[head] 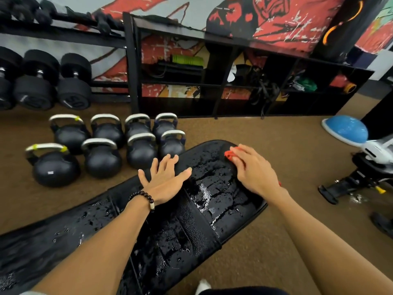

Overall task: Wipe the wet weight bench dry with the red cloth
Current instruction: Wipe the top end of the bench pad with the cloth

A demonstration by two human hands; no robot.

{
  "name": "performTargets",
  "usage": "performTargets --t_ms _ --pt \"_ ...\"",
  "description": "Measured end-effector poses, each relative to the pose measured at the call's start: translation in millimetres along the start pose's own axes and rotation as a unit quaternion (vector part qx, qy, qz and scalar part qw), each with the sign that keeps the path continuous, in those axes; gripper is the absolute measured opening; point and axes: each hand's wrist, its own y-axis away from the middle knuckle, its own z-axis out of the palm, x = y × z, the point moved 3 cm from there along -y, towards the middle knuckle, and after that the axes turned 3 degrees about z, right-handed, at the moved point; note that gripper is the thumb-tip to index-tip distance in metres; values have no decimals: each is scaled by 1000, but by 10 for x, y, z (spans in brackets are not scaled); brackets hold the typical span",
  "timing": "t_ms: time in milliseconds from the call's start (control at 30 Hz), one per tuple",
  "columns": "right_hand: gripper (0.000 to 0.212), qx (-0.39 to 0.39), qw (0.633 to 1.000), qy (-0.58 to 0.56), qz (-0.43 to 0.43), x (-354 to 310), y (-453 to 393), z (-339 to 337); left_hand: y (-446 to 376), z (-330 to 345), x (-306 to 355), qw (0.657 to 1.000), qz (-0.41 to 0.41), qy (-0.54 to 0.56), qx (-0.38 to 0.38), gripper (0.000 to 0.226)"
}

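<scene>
Wiping barely begun: right hand point(254, 170) presses red cloth point(230, 154) flat-fingered onto far end of bench point(214, 211), left hand point(164, 177) open alongside; next, drag cloth nearward across the pooled water.

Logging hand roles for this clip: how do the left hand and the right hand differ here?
The left hand is spread open with straight fingers and holds nothing; the right hand covers the red cloth. The left wrist wears a bead bracelet; the right wrist is bare. The left sits nearer the bench's left edge, the right nearer its far right end. Both are over the wet bench.
</scene>
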Motion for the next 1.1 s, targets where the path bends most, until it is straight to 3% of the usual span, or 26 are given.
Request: performTargets --t_ms 67,133,267,333,467,500,600,667,733,833,967,1100 --pt "35 -13 996 -35 80 -59 -346 27 23 -6 10 1000 -1 0 -1 70" --pt "37 -34 995 -28 86 -236 -540 114 39 -19 18 1000 -1 1 -4 68" --pt "37 -52 994 -16 -90 -354 -408 204 40 -49 18 1000 -1 22 -13 67" --pt "35 -54 992 -22 -112 -226 -380 151 31 -47 7 999 4 39 -15 66" --pt "32 -37 999 -29 24 -309 -692 138 47 -48 -1 997 3 79 -12 65" --pt "32 -37 999 -3 -1 -460 -694 193 51 -51 1 996 2 88 -11 64" --pt "33 -90 978 -18 -188 -811 -486 389 76 -108 -1 991 -2 135 -9 61" --pt "33 -127 964 -45 -229 -718 -412 389 98 -206 -38 989 6 149 -4 61" --pt "32 -83 979 -48 -182 -585 -525 296 143 -337 -100 995 10 100 12 62" --pt "41 -38 997 28 -64 -696 -651 290 256 -426 -114 998 10 -62 22 57" --pt "46 -77 982 72 -159 -1353 -419 575 350 -378 -60 993 7 -112 36 59" --pt "40 -102 973 28 -207 -1206 -234 541 347 -432 -85 992 14 -121 27 60"
